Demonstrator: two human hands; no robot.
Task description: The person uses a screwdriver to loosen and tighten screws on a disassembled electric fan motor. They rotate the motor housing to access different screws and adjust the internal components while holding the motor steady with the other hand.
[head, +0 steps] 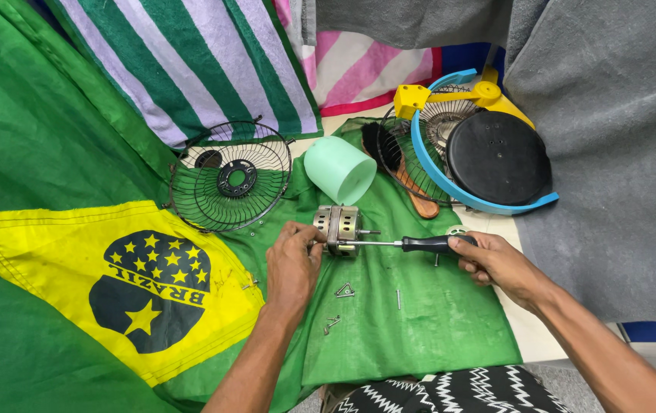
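Observation:
A small metal fan motor (339, 227) stands on a green cloth (420, 321). My left hand (291, 264) grips its left side and steadies it. My right hand (494, 260) holds a black-handled screwdriver (412, 244), lying level, with its tip against the motor's right side. Several loose screws and small metal clips (341, 291) lie on the cloth just below the motor.
A black wire fan grille (230, 183) lies at upper left of the motor. A pale green plastic housing (339, 170), a wooden brush (404, 172) and a blue-and-yellow fan body with a black round base (496, 157) sit behind. Grey fabric hangs at right.

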